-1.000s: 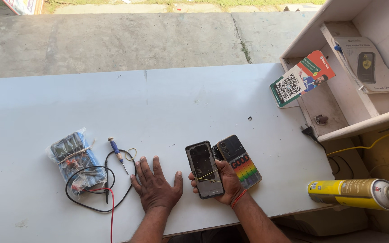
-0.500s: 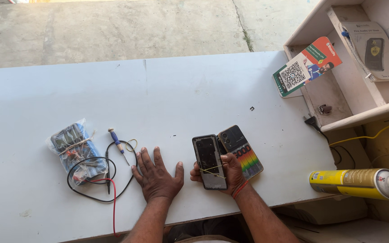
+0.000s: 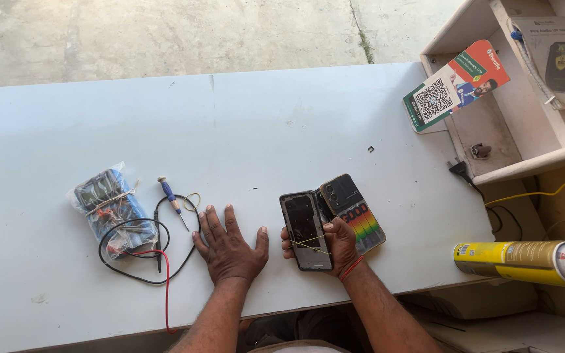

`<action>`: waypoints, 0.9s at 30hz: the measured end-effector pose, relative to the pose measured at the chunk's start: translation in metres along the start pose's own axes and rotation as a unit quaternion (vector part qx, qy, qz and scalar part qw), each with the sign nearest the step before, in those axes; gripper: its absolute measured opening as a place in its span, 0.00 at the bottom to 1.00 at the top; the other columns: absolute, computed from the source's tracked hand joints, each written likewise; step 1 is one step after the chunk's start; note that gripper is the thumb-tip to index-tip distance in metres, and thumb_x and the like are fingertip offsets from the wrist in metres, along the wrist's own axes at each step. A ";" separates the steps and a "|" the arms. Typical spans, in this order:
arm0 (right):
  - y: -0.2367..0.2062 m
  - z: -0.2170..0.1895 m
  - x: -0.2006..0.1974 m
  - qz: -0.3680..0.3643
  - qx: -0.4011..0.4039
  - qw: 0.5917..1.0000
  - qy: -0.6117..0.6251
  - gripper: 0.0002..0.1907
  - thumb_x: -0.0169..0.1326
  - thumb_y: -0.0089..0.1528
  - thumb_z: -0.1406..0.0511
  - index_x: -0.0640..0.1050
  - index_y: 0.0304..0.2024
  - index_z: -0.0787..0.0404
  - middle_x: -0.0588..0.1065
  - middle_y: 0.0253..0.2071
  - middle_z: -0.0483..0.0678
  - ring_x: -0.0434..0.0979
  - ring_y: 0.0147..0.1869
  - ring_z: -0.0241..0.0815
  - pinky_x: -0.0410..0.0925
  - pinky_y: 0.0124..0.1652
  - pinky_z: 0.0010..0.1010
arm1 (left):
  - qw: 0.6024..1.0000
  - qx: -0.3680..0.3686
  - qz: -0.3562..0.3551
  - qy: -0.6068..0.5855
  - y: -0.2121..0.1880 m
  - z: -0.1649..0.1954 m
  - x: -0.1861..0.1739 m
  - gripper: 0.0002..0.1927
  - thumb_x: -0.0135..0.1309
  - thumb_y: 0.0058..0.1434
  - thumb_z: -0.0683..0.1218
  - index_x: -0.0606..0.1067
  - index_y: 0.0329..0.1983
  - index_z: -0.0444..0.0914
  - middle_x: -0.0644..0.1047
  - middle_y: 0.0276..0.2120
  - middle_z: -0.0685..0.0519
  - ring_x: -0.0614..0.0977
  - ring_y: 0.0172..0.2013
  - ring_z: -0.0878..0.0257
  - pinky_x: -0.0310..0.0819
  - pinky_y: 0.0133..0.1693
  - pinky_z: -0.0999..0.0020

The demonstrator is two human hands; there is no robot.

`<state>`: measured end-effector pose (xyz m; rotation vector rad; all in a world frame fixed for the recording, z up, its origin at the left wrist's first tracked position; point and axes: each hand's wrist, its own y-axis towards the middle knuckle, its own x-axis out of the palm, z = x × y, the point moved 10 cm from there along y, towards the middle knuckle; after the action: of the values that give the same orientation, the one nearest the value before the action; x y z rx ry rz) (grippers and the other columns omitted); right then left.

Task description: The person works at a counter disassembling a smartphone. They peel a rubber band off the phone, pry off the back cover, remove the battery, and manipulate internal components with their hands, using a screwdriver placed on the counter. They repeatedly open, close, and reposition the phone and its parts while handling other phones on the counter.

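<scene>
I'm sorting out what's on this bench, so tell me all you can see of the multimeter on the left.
The multimeter is a dark blue-grey block wrapped in a clear plastic bag, lying flat and tilted on the white table. Black and red test leads loop from it. A small blue-handled screwdriver lies beside it. No hand touches it.

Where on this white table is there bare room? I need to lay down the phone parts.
The table is bare behind the hands, from the bagged multimeter across to the code card. It is crowded beside the left hand, with test leads and screwdriver, and around the right hand holding the phone beside the rainbow back cover.
</scene>
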<state>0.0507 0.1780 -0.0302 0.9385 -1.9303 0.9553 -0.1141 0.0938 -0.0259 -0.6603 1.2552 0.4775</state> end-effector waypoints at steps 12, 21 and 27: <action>-0.001 0.002 0.013 -0.053 0.020 0.997 0.047 0.39 0.51 0.51 0.56 0.72 0.61 0.71 0.77 0.50 0.70 0.81 0.52 0.69 0.74 0.57 0.57 | 1.000 -0.004 -0.001 -0.007 0.000 0.000 -0.001 0.49 0.46 0.57 0.69 0.46 0.75 0.44 0.43 0.72 0.40 0.37 0.74 0.47 0.28 0.69 0.38; -0.002 0.003 -0.003 0.004 0.009 1.000 -0.012 0.37 0.44 0.54 0.56 0.71 0.60 0.74 0.78 0.47 0.71 0.83 0.46 0.64 0.79 0.48 0.52 | 1.000 -0.002 -0.009 -0.007 0.000 -0.001 0.001 0.48 0.45 0.57 0.69 0.46 0.75 0.44 0.43 0.72 0.39 0.37 0.74 0.47 0.28 0.69 0.38; -0.002 0.003 -0.001 -0.013 -0.004 1.000 -0.017 0.36 0.46 0.56 0.56 0.72 0.61 0.74 0.78 0.48 0.71 0.83 0.46 0.63 0.78 0.47 0.50 | 1.000 -0.001 -0.006 -0.010 0.001 -0.001 0.001 0.48 0.45 0.58 0.69 0.46 0.75 0.44 0.44 0.72 0.39 0.37 0.74 0.46 0.28 0.69 0.38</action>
<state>0.0517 0.1749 -0.0315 0.9773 -1.9451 0.9210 -0.1150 0.0935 -0.0273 -0.6638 1.2316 0.4743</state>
